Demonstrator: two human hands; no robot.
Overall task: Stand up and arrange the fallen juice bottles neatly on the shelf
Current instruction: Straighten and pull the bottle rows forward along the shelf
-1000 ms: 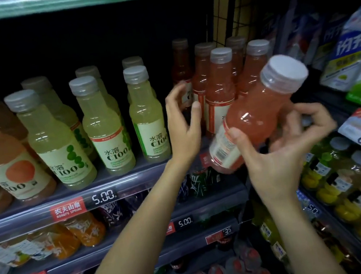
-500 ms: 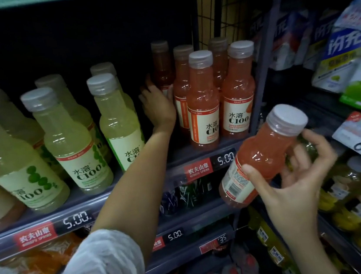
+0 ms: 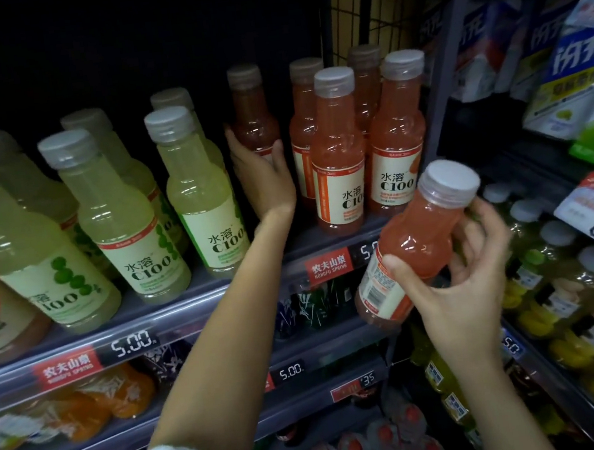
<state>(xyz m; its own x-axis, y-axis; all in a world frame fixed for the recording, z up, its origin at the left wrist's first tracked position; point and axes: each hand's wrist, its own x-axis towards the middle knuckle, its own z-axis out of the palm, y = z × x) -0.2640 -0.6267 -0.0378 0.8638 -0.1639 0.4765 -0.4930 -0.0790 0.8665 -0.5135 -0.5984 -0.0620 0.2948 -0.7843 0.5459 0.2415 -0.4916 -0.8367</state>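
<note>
Pink juice fills the bottle (image 3: 408, 248) my right hand (image 3: 461, 294) holds tilted at lower right of the frame, thumb and fingers curled round its waist. At centre, my left hand (image 3: 263, 176) wraps a rear pink bottle (image 3: 252, 118) standing on the shelf (image 3: 200, 304), beside four upright pink bottles (image 3: 339, 152).

On the shelf (image 3: 185, 305) bottles stand in rows, one behind another. The left hand (image 3: 264, 180) reaches between two groups and wraps a back bottle (image 3: 252, 118). The right hand (image 3: 460, 287) holds a tilted bottle (image 3: 414, 244) in front of the shelf, to the right.
</note>
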